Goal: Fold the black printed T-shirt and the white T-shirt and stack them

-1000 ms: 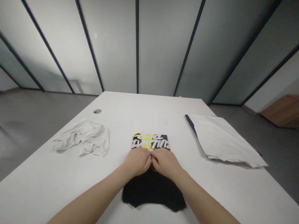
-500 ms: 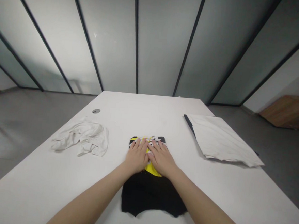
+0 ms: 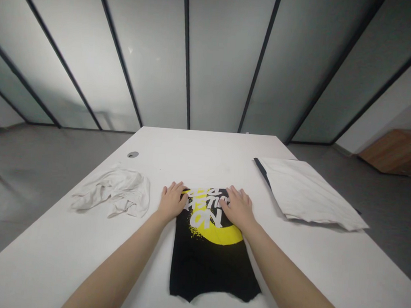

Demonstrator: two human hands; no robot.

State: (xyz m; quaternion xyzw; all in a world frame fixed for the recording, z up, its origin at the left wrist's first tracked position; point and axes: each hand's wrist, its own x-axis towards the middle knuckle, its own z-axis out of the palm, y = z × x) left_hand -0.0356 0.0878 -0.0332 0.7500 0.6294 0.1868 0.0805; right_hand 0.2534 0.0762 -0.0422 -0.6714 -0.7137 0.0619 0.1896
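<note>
A black T-shirt [image 3: 211,267] with a white and yellow print lies flat on the white table, its hem toward me and its far end partly folded. My left hand [image 3: 171,202] rests flat on the shirt's left edge by the print, fingers spread. My right hand [image 3: 238,209] lies open on the print near the right edge. Neither hand grips the cloth. The far part of the print is partly hidden by a fold.
A crumpled white cloth [image 3: 113,190] lies left of the shirt. A flat, folded white cloth [image 3: 308,194] lies to the right, over a dark edge. The table has a round grommet [image 3: 132,154]. Grey floor surrounds the table; frosted glass panels stand beyond.
My hands have slid apart from the shirt's middle to its two sides. The shirt is now spread longer toward the far side, and more of its yellow and white print shows.
</note>
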